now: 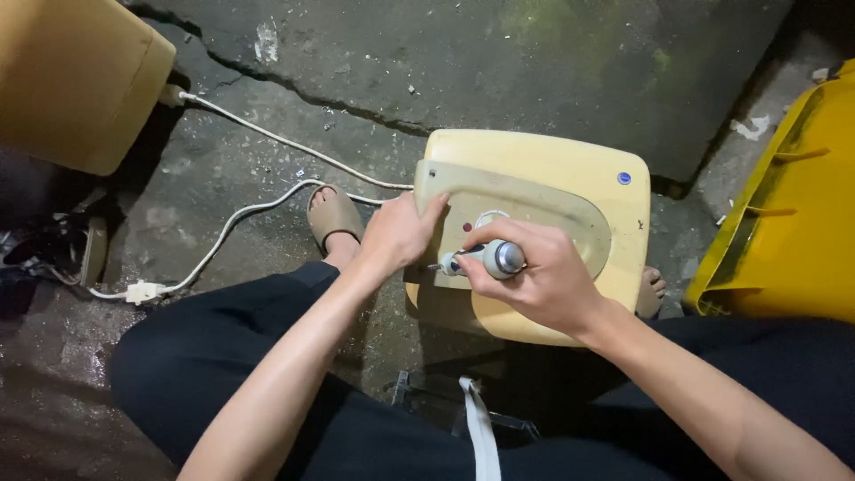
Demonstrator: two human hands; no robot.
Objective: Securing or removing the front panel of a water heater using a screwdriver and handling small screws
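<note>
The right hand (543,285) is curled tight around a screwdriver (485,259), fingers wrapped about its grey handle with the round butt end facing up; its grip is closed on the tool. The dark tip points left and meets the front panel (534,209) of a pale yellow heater (570,169), just below a small red dot. The left hand (396,236) lies on the left edge of the same panel, fingers pressed together and bent over the rim, thumb side up; it steadies the panel and clasps nothing loose, so its grip is half-closed against the casing.

The heater lies on the concrete floor (499,62) between the person's knees, panel up. There is one heater in hand, one screwdriver, and one blue round badge (624,178) near the heater's right corner.

Two feet show: the left in a tan slipper (334,214) beside the heater, the right foot's toes (652,287) peeping out past the heater's right side. The person wears black trousers (223,365). One white cord (258,134) runs from a second tan casing (76,80) at upper left to the heater; another loop of white cord ends in a plug (142,291) on the floor at left. A yellow bin (793,223) stands at right. A white strap (479,428) lies between the legs. A long crack crosses the floor behind the heater.
</note>
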